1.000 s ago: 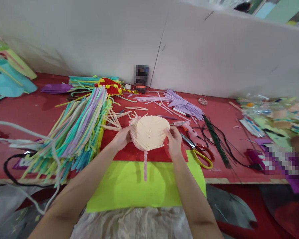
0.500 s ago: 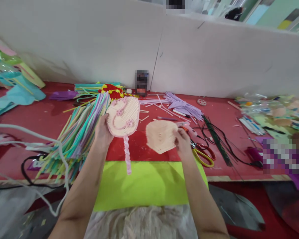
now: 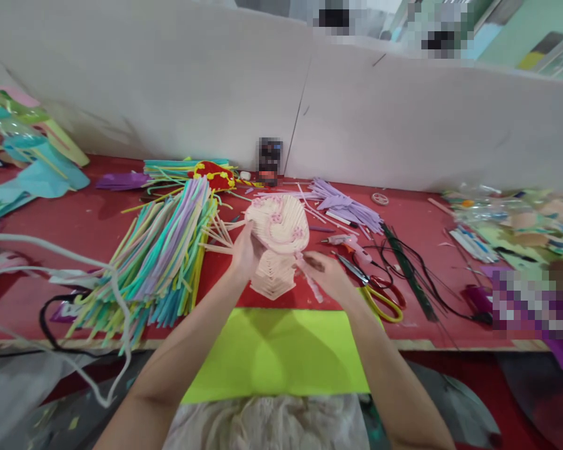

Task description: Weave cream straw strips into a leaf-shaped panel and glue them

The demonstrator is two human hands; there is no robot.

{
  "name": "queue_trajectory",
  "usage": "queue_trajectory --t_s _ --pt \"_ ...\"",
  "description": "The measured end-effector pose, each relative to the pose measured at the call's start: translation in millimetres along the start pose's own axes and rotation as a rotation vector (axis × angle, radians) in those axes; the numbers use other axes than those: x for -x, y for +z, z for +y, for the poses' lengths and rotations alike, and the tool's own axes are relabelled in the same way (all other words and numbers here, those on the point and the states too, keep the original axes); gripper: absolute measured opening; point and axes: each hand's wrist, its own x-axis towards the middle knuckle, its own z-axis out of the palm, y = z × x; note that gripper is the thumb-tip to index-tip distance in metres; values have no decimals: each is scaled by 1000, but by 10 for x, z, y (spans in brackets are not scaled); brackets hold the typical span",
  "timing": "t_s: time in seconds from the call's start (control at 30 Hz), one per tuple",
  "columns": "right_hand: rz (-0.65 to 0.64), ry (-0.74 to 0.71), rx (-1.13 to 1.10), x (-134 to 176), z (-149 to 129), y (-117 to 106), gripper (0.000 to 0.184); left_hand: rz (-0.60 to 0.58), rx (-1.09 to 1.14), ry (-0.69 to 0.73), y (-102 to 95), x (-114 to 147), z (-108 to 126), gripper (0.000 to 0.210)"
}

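A pale round fan [image 3: 279,222] with pink flower trim is held tilted over the middle of a red table [image 3: 431,231]. The left hand [image 3: 244,256] grips its left edge. The right hand [image 3: 326,269] has fingers curled beside the fan's pink handle [image 3: 313,284]; whether they clasp it cannot be told. A cream ribbed panel [image 3: 273,278] shows just nearer than the fan, partly covered by it. A large bundle of coloured fuzzy stems [image 3: 159,244] lies left; a pink glue gun [image 3: 349,245] and yellow-and-red-handled scissors [image 3: 382,303] lie right.
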Motion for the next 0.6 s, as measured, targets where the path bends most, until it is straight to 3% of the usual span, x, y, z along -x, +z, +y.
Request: queue_trajectory --t_s 0.13,0.27,0.33,0.43,0.5,0.6 --pt "139 -36 135 -228 54 -232 27 -90 -43 -23 182 -127 -145 21" --pt "304 -173 316 -728 85 -698 27 -169 -220 -94 213 -378 -45 18" --pt "344 -283 420 -1080 110 -956 24 -143 -479 -28 116 -448 92 21" --pt "280 -310 488 -1643 231 -1243 23 -202 -968 253 -147 -407 351 25" --pt "232 -314 511 -1982 360 -1338 18 -160 -1291 407 -353 -320 527 20" --pt "167 -309 540 -2376 562 -1375 15 -72 -1690 497 -636 -220 757 21"
